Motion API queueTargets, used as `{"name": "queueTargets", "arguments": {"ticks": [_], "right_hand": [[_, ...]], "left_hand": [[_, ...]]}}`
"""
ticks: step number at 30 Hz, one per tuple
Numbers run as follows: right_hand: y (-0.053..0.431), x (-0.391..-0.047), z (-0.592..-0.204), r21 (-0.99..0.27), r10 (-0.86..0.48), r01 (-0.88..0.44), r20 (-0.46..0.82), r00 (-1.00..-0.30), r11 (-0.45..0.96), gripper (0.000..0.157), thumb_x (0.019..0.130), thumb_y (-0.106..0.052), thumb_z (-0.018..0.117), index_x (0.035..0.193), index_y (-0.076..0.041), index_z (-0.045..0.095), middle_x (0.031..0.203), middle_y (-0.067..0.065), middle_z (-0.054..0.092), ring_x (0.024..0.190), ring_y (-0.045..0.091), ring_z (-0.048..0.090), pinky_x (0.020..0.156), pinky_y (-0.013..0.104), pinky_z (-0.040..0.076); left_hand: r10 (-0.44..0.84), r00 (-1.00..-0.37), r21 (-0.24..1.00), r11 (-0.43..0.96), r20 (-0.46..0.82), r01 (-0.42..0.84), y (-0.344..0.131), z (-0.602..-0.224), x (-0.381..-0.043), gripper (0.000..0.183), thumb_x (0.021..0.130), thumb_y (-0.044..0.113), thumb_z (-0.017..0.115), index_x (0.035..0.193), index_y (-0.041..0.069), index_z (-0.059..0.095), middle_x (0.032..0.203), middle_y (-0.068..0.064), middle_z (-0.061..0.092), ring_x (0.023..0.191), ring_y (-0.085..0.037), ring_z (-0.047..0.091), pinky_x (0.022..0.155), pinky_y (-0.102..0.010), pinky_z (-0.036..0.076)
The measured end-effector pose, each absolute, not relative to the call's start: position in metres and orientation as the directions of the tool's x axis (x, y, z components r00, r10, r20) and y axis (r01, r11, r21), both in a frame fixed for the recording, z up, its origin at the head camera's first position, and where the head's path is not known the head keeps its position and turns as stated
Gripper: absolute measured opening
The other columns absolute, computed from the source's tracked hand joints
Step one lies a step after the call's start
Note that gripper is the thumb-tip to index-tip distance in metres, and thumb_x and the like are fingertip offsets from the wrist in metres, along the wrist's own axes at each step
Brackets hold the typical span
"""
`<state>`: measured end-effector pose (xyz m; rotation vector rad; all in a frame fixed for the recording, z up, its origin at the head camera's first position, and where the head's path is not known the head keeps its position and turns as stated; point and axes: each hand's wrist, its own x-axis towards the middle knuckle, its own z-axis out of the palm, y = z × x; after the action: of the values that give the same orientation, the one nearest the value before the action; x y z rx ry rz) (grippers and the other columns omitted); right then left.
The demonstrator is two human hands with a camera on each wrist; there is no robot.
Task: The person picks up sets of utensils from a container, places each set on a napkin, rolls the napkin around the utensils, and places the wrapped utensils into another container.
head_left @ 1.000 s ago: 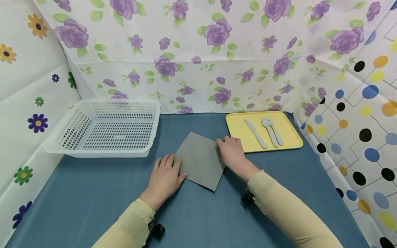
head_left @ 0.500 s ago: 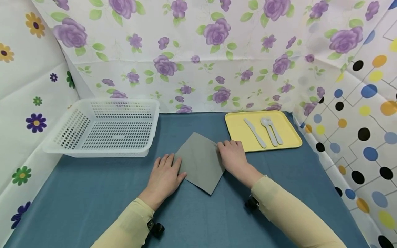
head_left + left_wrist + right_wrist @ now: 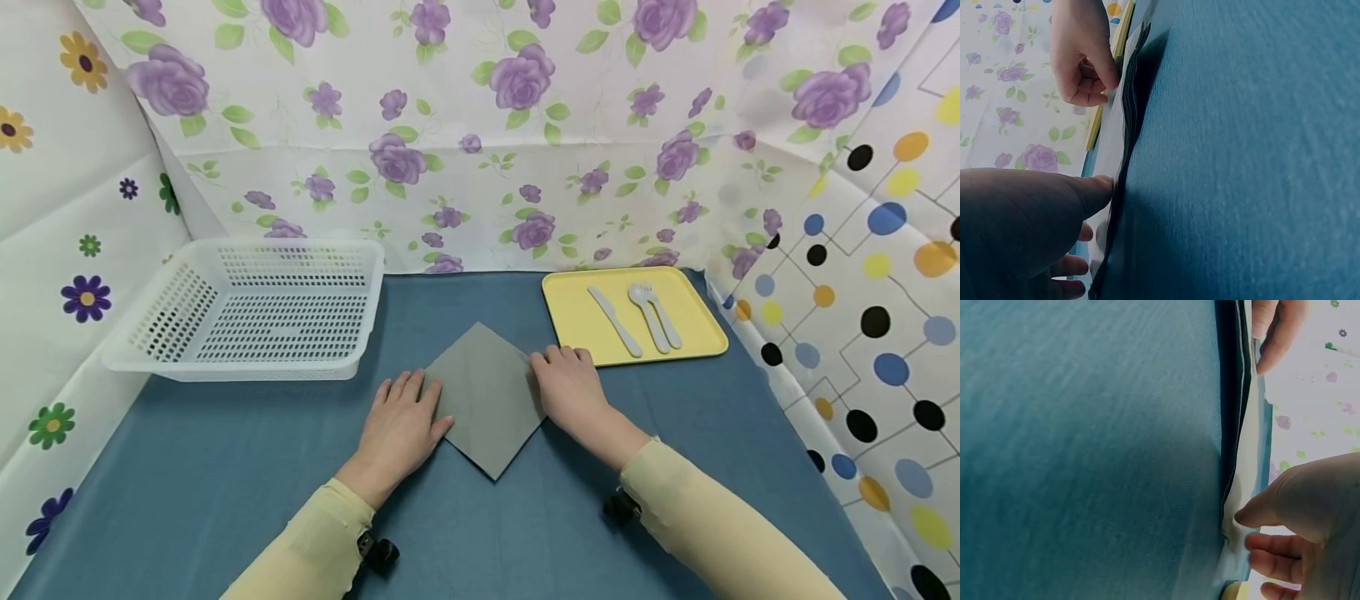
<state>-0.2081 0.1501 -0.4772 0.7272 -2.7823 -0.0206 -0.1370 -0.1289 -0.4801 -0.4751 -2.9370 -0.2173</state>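
A grey folded cloth napkin (image 3: 487, 400) lies on the blue-covered table, one corner toward the viewer. Its stacked layers show along the edge in the left wrist view. My left hand (image 3: 400, 429) rests at the left corner, fingers extended and thumb (image 3: 1102, 184) touching the near edge. At the right corner, my right hand (image 3: 573, 387) straddles the cloth, its thumb (image 3: 1254, 515) at the surface and the other fingers loosely bent. Part of that corner is hidden under the right hand in the head view.
A white perforated plastic basket (image 3: 352, 367) stands at the back left. On the back right, a yellow tray (image 3: 693, 333) holds a grey knife (image 3: 615, 322), spoon (image 3: 649, 318) and fork (image 3: 664, 317). Patterned cloths (image 3: 465, 200) hang around three sides of the table.
The napkin has turned a little, its near corner swinging left and toward the viewer, its far corner right. My right hand has shifted slightly right and nearer; the left has stayed in place.
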Motion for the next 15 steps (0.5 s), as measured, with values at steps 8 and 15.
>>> {"name": "queueTargets", "arguments": {"ticks": [8,15], "right_hand": [[0.141,-0.194,-0.480,0.066,-0.582,-0.592,0.302,-0.755,0.803,0.035,0.101,-0.018,0.085,0.132,-0.003,0.074,0.131,0.018,0.070,0.123,0.038,0.067,0.109,0.057,0.053],[0.134,-0.177,-0.482,-0.040,-0.643,-0.661,0.195,-0.741,0.749,0.068,0.106,-0.044,0.076,0.155,0.000,0.061,0.158,0.023,0.058,0.148,0.042,0.054,0.122,0.056,0.045]], "left_hand": [[0.327,-0.929,0.127,0.928,0.173,0.350,-0.123,-0.481,-0.138,0.060,0.106,0.040,0.078,0.150,0.001,0.066,0.158,-0.027,0.056,0.150,-0.047,0.050,0.125,-0.063,0.037],[0.343,-0.921,0.139,0.919,0.182,0.370,-0.119,-0.479,-0.141,0.060,0.106,0.039,0.078,0.150,-0.001,0.066,0.158,-0.028,0.056,0.150,-0.048,0.049,0.126,-0.062,0.036]]}}
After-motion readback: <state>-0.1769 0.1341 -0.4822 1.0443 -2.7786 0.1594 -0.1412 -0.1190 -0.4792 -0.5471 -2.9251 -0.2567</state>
